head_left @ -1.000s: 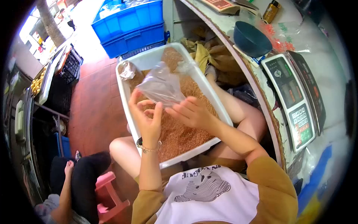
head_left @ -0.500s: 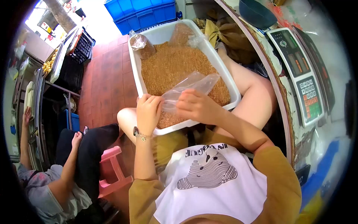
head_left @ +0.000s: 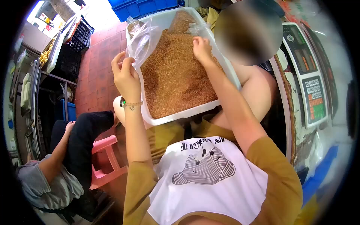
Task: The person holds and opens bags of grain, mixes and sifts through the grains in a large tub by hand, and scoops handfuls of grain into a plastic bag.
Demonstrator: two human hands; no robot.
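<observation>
My left hand (head_left: 125,75) pinches a clear plastic bag (head_left: 144,43) by its edge, over the left rim of a white tub (head_left: 152,120). The bag looks empty. Brown granules (head_left: 180,82) fill much of the tub. Over their upper right part is my right hand (head_left: 203,48), fingers curled together; whether anything is between them is hidden. A filled bag (head_left: 181,21) leans at the tub's far end, and another filled bag (head_left: 134,27) stands in the far left corner, partly behind the clear bag.
A counter on the right bears a digital scale (head_left: 305,75). Blue crates (head_left: 144,8) stand beyond the tub. Another person (head_left: 56,180) sits at the lower left near a pink stool (head_left: 107,161). A blurred round patch covers part of the upper right.
My hands have moved apart. The left has carried the clear bag up and left to the tub's rim; the right has let go of it and moved up over the granules.
</observation>
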